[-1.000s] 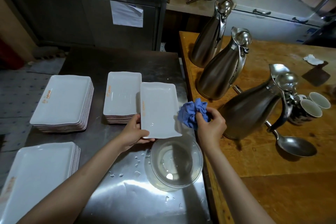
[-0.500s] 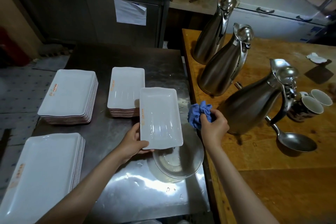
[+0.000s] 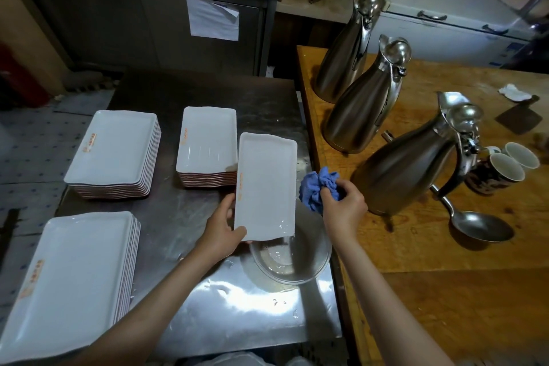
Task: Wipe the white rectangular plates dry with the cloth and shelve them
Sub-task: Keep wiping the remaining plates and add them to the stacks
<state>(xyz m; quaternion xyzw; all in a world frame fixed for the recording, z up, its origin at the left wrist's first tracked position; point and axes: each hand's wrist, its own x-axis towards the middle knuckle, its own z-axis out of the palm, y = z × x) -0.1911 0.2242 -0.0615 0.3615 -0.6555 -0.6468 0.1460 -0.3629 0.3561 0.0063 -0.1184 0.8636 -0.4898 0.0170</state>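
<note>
White rectangular plates, three stacks on the grey stainless-steel table (image 3: 178,217): large stack near left (image 3: 68,276), second large stack behind it (image 3: 114,151), smaller stack (image 3: 208,142) mid-table, orange print along the left edges. One more white rectangular plate (image 3: 266,184) held off the table, tilted, its near end over a clear glass bowl (image 3: 292,258); water drops at the near right corner. Left hand (image 3: 221,232) grips that plate at its near left corner, thumb on top, fingers curled under the edge. Just right of the plate, right hand (image 3: 344,208) bunched round a crumpled blue cloth (image 3: 319,187), cloth close to the plate's right edge; touching or not, cannot tell. Wet patches on the steel around the bowl. Right again, wooden table (image 3: 445,291) butted against the steel one: three tall steel jugs (image 3: 398,169), a large metal spoon (image 3: 478,226) lying flat, two dark mugs with white insides (image 3: 502,171), a crumpled white scrap (image 3: 514,92) at the far edge
</note>
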